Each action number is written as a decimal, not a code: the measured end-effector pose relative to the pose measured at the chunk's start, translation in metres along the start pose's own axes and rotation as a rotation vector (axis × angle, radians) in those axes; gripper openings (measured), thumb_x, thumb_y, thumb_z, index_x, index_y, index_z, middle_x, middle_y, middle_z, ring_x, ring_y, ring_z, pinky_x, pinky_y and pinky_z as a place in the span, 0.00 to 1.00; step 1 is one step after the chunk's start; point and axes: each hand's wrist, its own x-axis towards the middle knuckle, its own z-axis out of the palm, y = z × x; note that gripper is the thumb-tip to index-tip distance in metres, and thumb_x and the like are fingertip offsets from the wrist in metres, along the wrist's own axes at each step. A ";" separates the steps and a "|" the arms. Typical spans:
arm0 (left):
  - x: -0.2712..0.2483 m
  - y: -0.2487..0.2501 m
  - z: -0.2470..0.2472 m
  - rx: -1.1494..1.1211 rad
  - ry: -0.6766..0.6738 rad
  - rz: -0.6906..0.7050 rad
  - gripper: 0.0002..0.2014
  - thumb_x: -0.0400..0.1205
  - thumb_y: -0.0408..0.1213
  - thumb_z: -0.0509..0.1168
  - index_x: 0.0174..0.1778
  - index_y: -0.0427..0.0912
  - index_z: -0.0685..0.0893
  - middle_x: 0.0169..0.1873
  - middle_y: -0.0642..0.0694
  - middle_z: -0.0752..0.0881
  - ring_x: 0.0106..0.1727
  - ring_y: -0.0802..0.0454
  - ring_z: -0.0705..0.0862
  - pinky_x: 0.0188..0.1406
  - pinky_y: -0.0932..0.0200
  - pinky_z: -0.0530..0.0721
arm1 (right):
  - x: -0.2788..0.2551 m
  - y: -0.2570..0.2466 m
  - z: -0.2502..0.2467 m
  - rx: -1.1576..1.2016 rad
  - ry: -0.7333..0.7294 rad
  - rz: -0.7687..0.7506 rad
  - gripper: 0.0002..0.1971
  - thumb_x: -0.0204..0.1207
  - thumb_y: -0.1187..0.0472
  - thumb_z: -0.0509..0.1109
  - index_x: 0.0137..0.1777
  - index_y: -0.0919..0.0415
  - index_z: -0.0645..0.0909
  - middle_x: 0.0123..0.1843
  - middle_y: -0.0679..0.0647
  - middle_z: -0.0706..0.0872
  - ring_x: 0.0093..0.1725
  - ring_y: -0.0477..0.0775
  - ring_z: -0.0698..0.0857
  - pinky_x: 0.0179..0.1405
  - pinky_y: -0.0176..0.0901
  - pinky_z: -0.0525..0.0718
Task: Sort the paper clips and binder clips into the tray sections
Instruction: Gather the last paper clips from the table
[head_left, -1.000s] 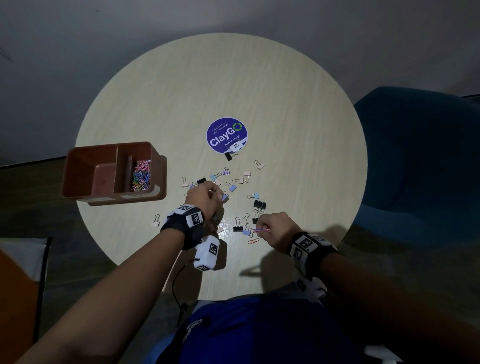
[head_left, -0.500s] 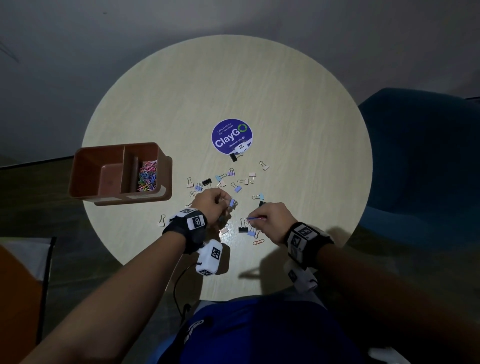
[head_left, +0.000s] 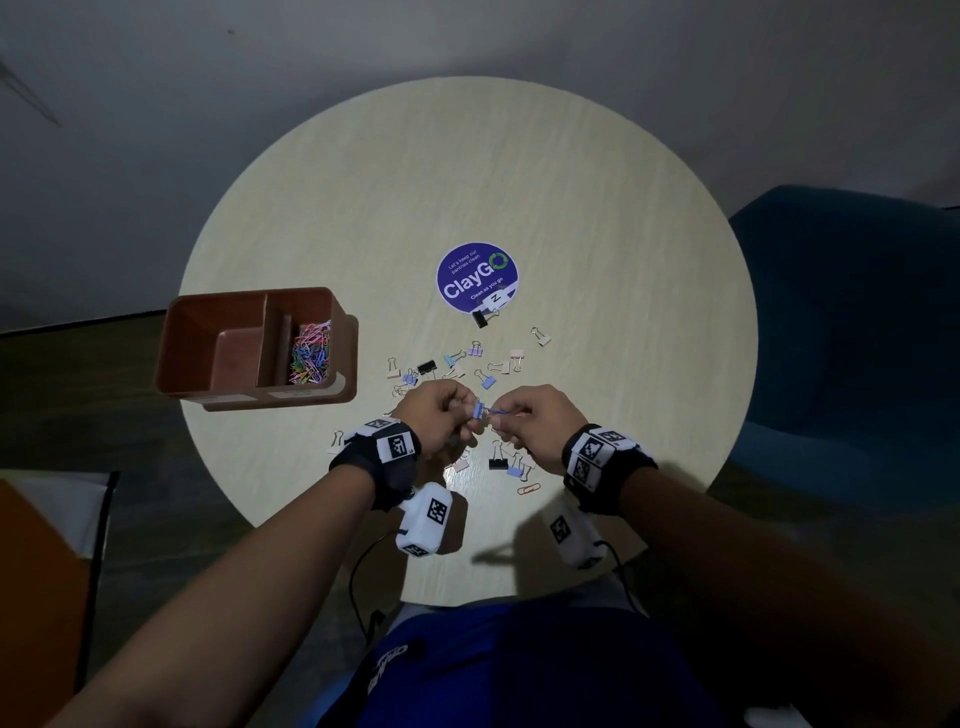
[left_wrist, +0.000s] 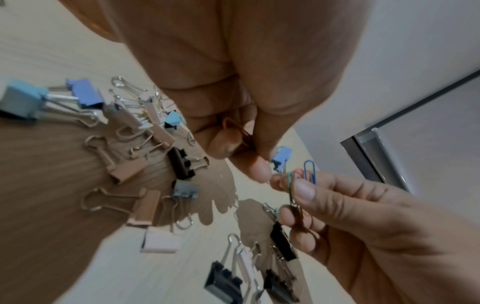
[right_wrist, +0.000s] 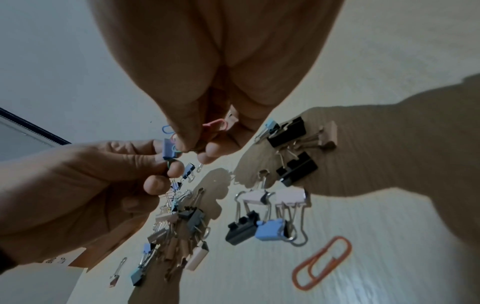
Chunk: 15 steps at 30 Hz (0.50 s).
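Just below the middle of the head view, the left hand (head_left: 435, 415) and right hand (head_left: 535, 415) meet above the round pale wooden table (head_left: 597, 234), fingertips almost touching. The left pinches a small blue metal binder clip (head_left: 479, 409); the right pinches a few thin coloured wire paper clips (left_wrist: 302, 181), which stand upright between thumb and forefinger. They look tangled with the binder clip, so the next move is probably a pull apart sideways. The brown plastic two-section tray (head_left: 218, 322) sits at centre left, nearer the left hand, its right section already holding paper clips. Only the left wrist view shows an orange paper clip tucked inside the left hand's curled fingers; only the right wrist view shows clearly the loose orange wire paper clip (right_wrist: 322, 265) at lower right.
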 end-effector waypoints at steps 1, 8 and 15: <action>0.001 -0.002 -0.002 -0.001 0.008 -0.008 0.05 0.86 0.29 0.61 0.48 0.37 0.82 0.29 0.43 0.86 0.25 0.51 0.83 0.22 0.63 0.78 | 0.000 0.001 0.000 0.001 -0.006 0.007 0.03 0.75 0.60 0.76 0.41 0.57 0.88 0.34 0.58 0.88 0.31 0.49 0.81 0.37 0.46 0.84; 0.008 0.000 0.000 0.487 0.144 0.157 0.08 0.83 0.34 0.62 0.42 0.49 0.82 0.30 0.58 0.84 0.31 0.60 0.83 0.30 0.68 0.75 | 0.003 0.000 0.004 0.003 0.027 0.015 0.05 0.74 0.59 0.76 0.38 0.56 0.88 0.33 0.60 0.88 0.29 0.49 0.80 0.33 0.46 0.82; 0.011 -0.005 0.001 0.579 0.141 0.178 0.04 0.83 0.36 0.61 0.46 0.47 0.81 0.37 0.50 0.87 0.38 0.52 0.84 0.37 0.61 0.76 | 0.007 0.000 0.001 -0.034 0.068 0.009 0.05 0.76 0.59 0.75 0.40 0.59 0.88 0.30 0.52 0.86 0.28 0.47 0.81 0.28 0.37 0.76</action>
